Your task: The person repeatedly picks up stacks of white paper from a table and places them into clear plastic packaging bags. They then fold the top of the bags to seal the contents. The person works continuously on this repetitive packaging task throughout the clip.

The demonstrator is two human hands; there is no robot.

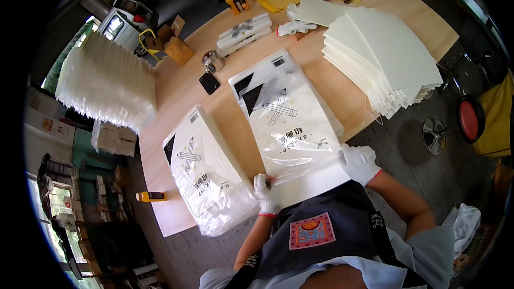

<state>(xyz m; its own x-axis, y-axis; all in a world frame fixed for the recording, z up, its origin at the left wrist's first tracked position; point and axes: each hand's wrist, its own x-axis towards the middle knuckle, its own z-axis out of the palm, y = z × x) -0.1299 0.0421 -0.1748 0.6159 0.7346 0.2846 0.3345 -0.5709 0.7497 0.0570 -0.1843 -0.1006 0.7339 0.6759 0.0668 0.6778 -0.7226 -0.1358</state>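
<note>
Across the room spreads a pale wood desk [182,81], with a tall pile of clear plastic [101,85] between 9 and 10 o'clock. At 2 o'clock, a big paper stack [396,48] has messy edges, so a bump could make sheets slide. Near the middle lies a printed bag [284,118], with white paper [310,186] sticking out at 5 o'clock, in it or under it, I can't tell. That shiny plastic could wrinkle and bend a corner, or rip if pulled too hard. At 6 o'clock the left hand [265,195] curls by the bag's corner; at 4 o'clock the right hand [361,165] touches the paper's edge. I can't tell how tightly either one grips. Smooth gloves could slip. An elbow could knock down the orange bottle [152,196] at 8 o'clock.
</note>
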